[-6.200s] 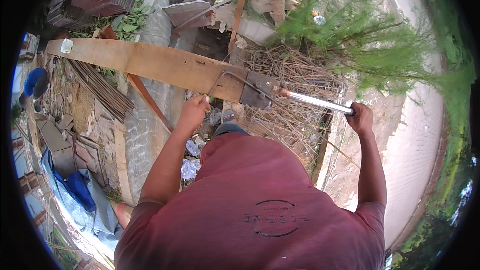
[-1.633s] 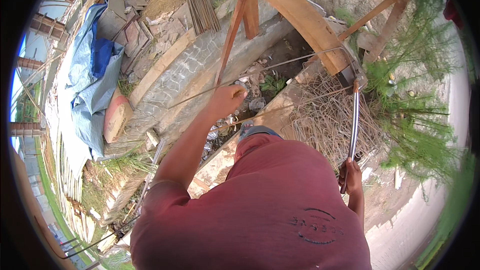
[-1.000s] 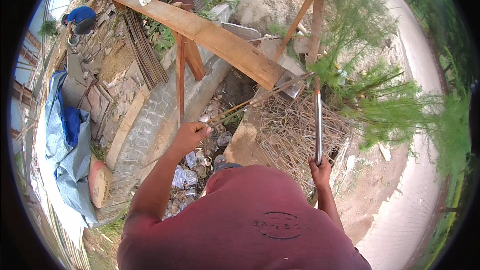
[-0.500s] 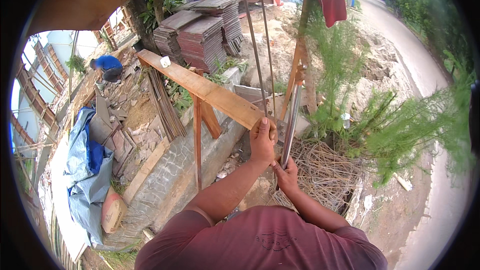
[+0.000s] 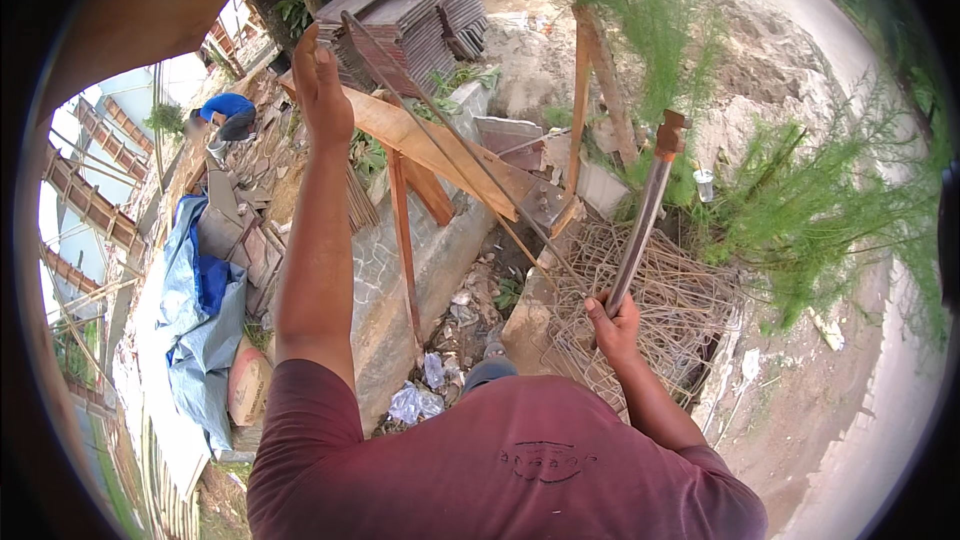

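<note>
My right hand (image 5: 614, 325) is wrapped round the shaft of a rebar bending wrench (image 5: 644, 220), a long steel bar with a rusty, notched head tilted up and away. My left hand (image 5: 322, 90) is raised at the upper left, fingers stretched upward, beside the far end of a long bent rebar rod (image 5: 455, 155). That rod slants down over the wooden plank bench (image 5: 440, 145) to near my right hand; whether my right fingers touch it I cannot tell. The plank stands on upright timber legs (image 5: 402, 230).
A tangle of thin rods (image 5: 650, 300) lies below my right hand. Stacked roof tiles (image 5: 400, 30) stand behind the plank. A person in blue (image 5: 228, 110) bends over rubble at left, near a blue tarp (image 5: 200, 320). A feathery green plant (image 5: 780, 230) grows at right.
My left hand has left the plank's near end and risen to the upper left. The rod has swung from upright to slanting left. The wrench now leans right in my right hand.
</note>
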Demonstrator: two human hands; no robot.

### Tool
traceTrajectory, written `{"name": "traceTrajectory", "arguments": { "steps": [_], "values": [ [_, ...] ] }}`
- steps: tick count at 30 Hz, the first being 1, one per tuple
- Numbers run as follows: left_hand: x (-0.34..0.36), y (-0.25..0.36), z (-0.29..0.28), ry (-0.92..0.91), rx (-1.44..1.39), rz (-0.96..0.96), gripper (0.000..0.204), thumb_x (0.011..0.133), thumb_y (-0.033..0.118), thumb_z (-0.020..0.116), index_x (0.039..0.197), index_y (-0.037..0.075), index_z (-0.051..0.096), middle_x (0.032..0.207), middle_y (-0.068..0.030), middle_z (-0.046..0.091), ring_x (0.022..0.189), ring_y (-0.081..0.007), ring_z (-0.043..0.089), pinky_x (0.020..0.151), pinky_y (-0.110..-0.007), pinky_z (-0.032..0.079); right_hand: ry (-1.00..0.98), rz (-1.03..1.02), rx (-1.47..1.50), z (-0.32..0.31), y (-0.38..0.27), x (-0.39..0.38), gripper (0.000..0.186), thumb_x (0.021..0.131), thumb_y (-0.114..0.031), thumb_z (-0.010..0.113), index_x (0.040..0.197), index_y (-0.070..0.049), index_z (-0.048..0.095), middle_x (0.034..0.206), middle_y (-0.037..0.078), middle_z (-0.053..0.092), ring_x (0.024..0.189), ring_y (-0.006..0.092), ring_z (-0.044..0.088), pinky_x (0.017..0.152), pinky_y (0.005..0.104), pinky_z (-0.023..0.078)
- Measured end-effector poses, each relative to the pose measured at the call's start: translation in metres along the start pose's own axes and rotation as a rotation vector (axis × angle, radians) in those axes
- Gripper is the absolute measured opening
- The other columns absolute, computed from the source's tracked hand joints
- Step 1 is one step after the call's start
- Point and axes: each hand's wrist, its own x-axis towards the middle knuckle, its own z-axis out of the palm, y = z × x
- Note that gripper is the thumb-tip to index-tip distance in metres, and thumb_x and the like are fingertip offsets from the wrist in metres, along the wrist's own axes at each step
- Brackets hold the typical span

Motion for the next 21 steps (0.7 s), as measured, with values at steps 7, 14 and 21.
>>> {"name": "traceTrajectory", "arguments": {
  "steps": [7,14,21],
  "values": [
    [0.041,-0.026,-0.009,-0.318,-0.563,-0.009,0.063,0.086,0.067,0.045,0.072,0.006,0.047,0.066,-0.0029,0.043,0.062,-0.0142,0.041,0.060,-0.028,0.034,-0.001,0.033,-0.102,-0.018,0.010,0.026,0.025,0.084,-0.022,0.070,0.085,-0.002,0.055,0.064,0.003,0.053,0.057,0.0102,0.049,0.054,0.0280,0.042],
    [0.000,0.027,0.009,-0.266,-0.394,0.352,0.069,0.083,0.071,0.044,0.064,0.005,0.035,0.061,-0.0038,0.033,0.059,-0.0170,0.035,0.054,-0.029,0.028,0.166,-0.070,-0.357,-0.031,0.069,0.148,0.024,0.085,-0.018,0.065,0.102,-0.003,0.058,0.083,0.016,0.063,0.076,0.0259,0.063,0.069,0.0330,0.047],
    [-0.055,0.017,-0.006,-0.198,-0.151,0.339,0.068,0.083,0.068,0.048,0.062,0.005,0.034,0.059,-0.0041,0.032,0.054,-0.0172,0.036,0.050,-0.029,0.027,0.096,-0.238,-0.391,-0.004,0.122,0.203,0.028,0.083,-0.009,0.065,0.110,-0.005,0.057,0.091,0.015,0.065,0.083,0.0253,0.063,0.074,0.0337,0.047]
  ]
}}
